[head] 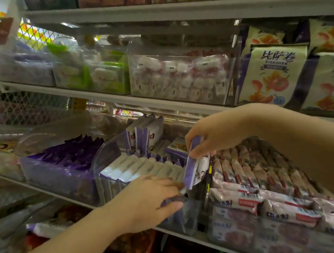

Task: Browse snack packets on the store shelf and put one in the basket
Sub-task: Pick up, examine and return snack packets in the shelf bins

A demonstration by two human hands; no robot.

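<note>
Head view: the right hand reaches in from the right edge of the frame to the centre. Its fingers curl down over the top of a packet and pinch it. The packet is purple and white, hangs upright, and is lifted above the right end of a clear bin on the lower shelf. Its bottom edge is near the bin's front right corner.

The left hand comes up from the bottom of the frame to that same corner. Thumb and fingers close on a second packet, also purple, low at the front of the bin. Its fingertips lie just below the hanging packet, but whether they touch it cannot be told.

A row of white packs leans in the bin, filling it from left to centre. Behind them more purple packs stand upright. Left of the bin, dark purple packs fill a neighbouring tub. To the right, pink bars lie stacked in rows under the right forearm.

On the shelf above, at centre frame, a clear tub holds white and pink sweets, with green packs to its left. Large bags printed with orange shapes stand at upper right. The top and bottom shelves are blurred.
</note>
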